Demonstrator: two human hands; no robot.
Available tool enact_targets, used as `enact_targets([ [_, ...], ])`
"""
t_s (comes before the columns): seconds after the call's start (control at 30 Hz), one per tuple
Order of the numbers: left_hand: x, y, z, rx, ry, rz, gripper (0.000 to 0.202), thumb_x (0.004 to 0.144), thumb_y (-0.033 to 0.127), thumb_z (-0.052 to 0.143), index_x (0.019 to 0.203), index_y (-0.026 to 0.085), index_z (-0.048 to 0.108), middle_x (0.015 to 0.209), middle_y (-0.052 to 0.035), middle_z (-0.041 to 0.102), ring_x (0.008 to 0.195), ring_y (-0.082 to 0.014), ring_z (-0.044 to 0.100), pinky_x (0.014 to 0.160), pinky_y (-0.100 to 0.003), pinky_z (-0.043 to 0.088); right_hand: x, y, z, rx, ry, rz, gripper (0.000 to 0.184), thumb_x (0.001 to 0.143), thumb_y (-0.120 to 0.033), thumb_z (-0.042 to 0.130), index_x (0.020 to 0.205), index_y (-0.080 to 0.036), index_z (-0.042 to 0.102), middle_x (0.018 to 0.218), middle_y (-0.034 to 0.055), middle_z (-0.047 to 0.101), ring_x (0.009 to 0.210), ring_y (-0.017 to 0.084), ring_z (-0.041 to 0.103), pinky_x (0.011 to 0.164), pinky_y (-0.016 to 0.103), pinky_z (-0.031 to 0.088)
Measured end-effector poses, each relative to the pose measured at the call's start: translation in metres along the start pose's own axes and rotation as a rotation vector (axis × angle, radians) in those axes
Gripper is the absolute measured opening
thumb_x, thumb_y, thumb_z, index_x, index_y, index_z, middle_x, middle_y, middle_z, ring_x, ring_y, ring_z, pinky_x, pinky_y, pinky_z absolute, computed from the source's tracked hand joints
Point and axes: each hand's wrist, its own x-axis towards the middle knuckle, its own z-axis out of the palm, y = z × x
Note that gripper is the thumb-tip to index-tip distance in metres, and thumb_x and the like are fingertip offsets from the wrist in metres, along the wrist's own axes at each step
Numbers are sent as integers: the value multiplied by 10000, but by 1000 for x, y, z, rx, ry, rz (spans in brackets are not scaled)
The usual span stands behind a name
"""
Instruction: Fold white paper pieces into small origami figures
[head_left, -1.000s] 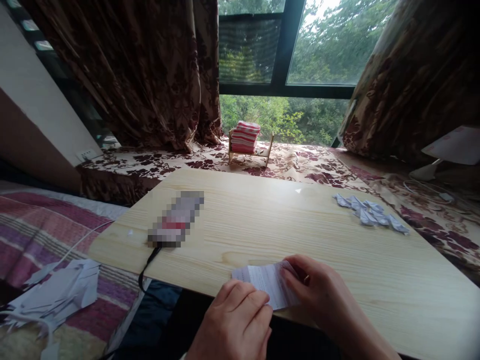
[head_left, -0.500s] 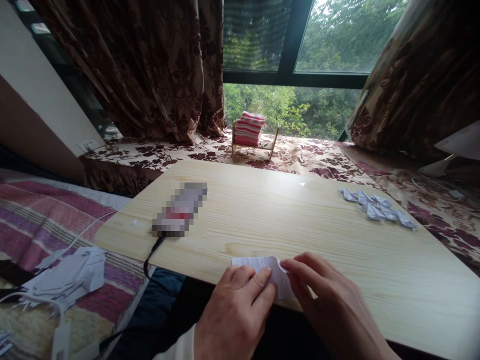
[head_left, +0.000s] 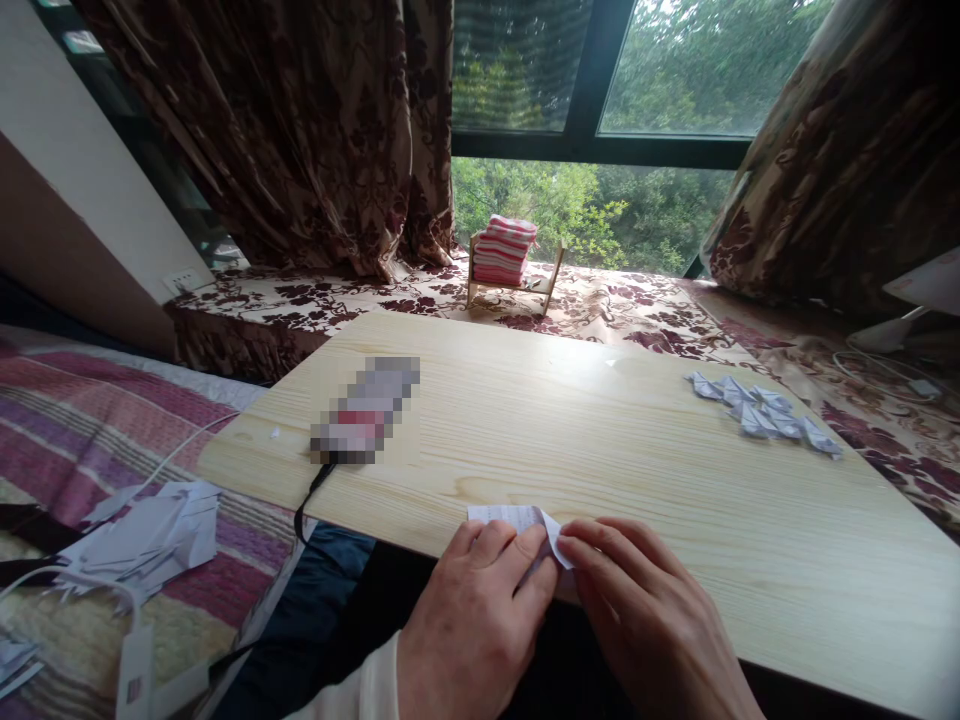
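Change: since a second ago both hands have closed together over the slip of paper [head_left: 517,519], which shows less of itself now; the view has also tipped down a little, so the window sits higher
Paper: small white slip with faint printed lines, lying at the near edge of the wooden table [head_left: 637,470], one corner turned up into a small point between the two hands
Left hand [head_left: 476,620]: fingers curled down on the paper's near left part, pinning it to the table; a pale sleeve cuff shows at the wrist
Right hand [head_left: 649,620]: fingertips pinch the folded corner of the paper, touching the left hand's fingers
Folded pieces [head_left: 765,413]: a loose row of small folded white-blue paper shapes, well apart from the paper, toward the table's far right side
Blurred object [head_left: 365,410]: pixelated grey and red thing on the table's left part, a dark cord running from it over the near edge
Paper scraps [head_left: 146,535]: cut white offcuts on the striped bedspread, left of the table, with a white cable beside them
Striped stack [head_left: 504,250]: red-and-white folded cloth on a small wooden stand, beyond the table's far edge, on the flowered sill
In the way: the hands hide most of the paper's near half
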Motion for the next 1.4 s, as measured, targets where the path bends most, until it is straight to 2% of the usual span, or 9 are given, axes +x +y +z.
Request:
enact_targets([
  [0.4, 1, 0, 1, -17, 12, 18, 267, 893, 137, 462, 1120, 131, 602, 1139, -86, 653, 926, -246, 571, 783, -416, 512, -10, 1, 6, -37, 14, -31, 243, 890, -96, 482, 1018, -147, 682, 998, 94, 721, 928, 219, 616, 764, 339, 535],
  [0.53, 1, -2, -6, -76, -39, 5, 282, 871, 136, 485, 1129, 133, 598, 1157, -98, 647, 977, -262, 571, 831, -445, 510, -10, 0, 7, -39, 6, -17, 236, 897, -112, 478, 1005, -154, 683, 1002, 91, 719, 936, 219, 614, 762, 338, 534],
  [0.63, 3, -9, -17, -203, -99, -8, 328, 836, 138, 535, 1160, 148, 583, 1201, -92, 627, 1057, -248, 548, 913, -424, 489, -10, -1, 8, -48, 10, -4, 244, 903, -122, 463, 1002, -158, 683, 1000, 93, 717, 931, 215, 617, 760, 334, 530],
  [0.7, 7, -17, -23, -261, -88, -24, 329, 841, 118, 522, 1162, 153, 582, 1189, -89, 629, 1073, -221, 541, 946, -395, 473, -10, -2, 8, -63, 10, 1, 247, 900, -122, 461, 1001, -161, 683, 999, 93, 716, 919, 216, 619, 750, 337, 524],
  [0.83, 18, -29, -26, -235, -95, -24, 253, 875, 111, 461, 1068, 158, 618, 1060, -85, 652, 997, -217, 547, 884, -399, 483, -11, -4, 7, -53, -7, 23, 241, 902, -125, 464, 1002, -164, 680, 1009, 88, 712, 902, 209, 614, 737, 329, 492],
  [0.93, 23, -32, -22, -194, -134, 0, 202, 889, 134, 457, 981, 163, 634, 1044, -76, 642, 980, -217, 538, 871, -402, 476, -11, -5, 6, -12, 7, 45, 226, 902, -124, 481, 1001, -171, 679, 1018, 76, 714, 921, 204, 609, 795, 335, 453],
  [1.07, 19, -28, -19, -175, -149, -9, 207, 894, 140, 452, 989, 165, 634, 1038, -78, 621, 976, -221, 529, 885, -412, 464, -11, -3, 3, 9, 12, 68, 210, 893, -129, 507, 973, -212, 683, 1037, 40, 725, 987, 216, 605, 890, 369, 397],
  [1.2, 6, -13, -19, -173, -143, -43, 231, 891, 151, 459, 1059, 162, 618, 1026, -86, 614, 949, -233, 534, 847, -410, 482, -12, -1, -1, -9, -16, 115, 199, 904, -151, 498, 957, -227, 674, 1029, 8, 732, 1061, 238, 579, 918, 393, 368],
  [1.4, -4, 7, -16, -100, -111, -73, 297, 847, 134, 506, 1133, 126, 588, 1050, -105, 622, 925, -264, 536, 825, -454, 495, -17, 0, -3, -74, -38, 147, 229, 930, -177, 459, 986, -214, 677, 1103, 56, 703, 1138, 266, 535, 928, 425, 359],
])
